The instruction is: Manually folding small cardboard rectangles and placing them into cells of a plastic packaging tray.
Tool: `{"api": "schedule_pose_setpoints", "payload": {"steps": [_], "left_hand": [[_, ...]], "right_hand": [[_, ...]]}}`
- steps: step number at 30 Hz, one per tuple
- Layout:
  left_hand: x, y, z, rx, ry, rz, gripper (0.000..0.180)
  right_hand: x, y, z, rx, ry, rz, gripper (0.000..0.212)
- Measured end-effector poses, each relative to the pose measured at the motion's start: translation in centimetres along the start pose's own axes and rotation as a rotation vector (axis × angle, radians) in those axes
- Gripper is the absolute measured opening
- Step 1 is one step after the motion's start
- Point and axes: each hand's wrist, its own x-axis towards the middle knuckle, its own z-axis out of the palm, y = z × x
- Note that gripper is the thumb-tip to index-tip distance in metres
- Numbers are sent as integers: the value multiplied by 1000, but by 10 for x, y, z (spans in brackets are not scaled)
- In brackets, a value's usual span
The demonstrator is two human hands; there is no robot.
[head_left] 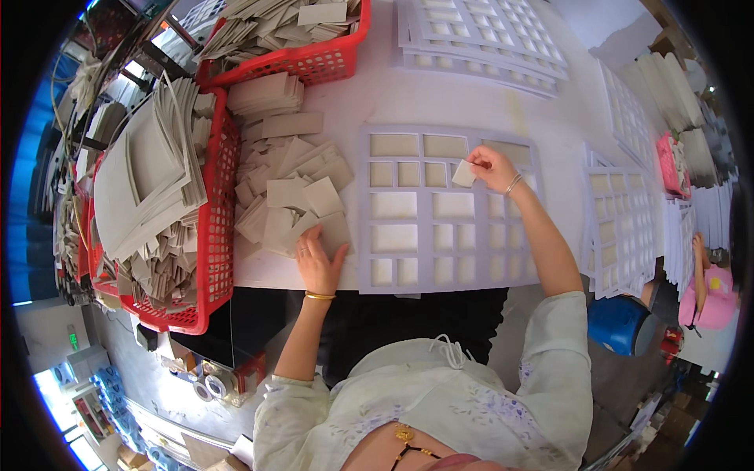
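My right hand [493,169] pinches a small grey cardboard piece [463,173] by its edge, above the upper part of a pale lavender frame panel [425,212]. This panel lies flat on the table and has rows of rectangular openings. Grey-beige board shows in several upper openings, while the lower ones look whiter. On the left, my left hand [318,261] rests with fingers stretched out on the near edge of a loose pile of grey cardboard pieces [287,196]. Its fingertips touch a larger piece there, and it grips nothing that I can see.
Red plastic baskets [224,212] heaped with cardboard pieces stand left and far left. More frame panels are stacked at the back [479,39] and right [624,228] of the white table [345,86]. A blue drum [620,326] stands right, near another person's arm [699,271].
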Motion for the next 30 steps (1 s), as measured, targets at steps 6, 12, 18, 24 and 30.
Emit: {"api": "schedule_pose_setpoints", "payload": {"steps": [6,12,18,24,30], "left_hand": [[-1,0,3,26,-10,7,61],[-8,-5,2,42,-5,-13,61],[-4,4,2,148,-32,-56,75],[-8,-1,5,108,-2,-48,72],[-6,0,2,-137,11,42,51]], "right_hand": [[8,-6,5,-273,-102,-129,16],[-5,-21,30,-732,60,-274,27],[3,-54,59,-752,256,-484,28],[26,-128,174,-405,59,-660,37],[44,-130,214,-315,-32,-643,34]]}}
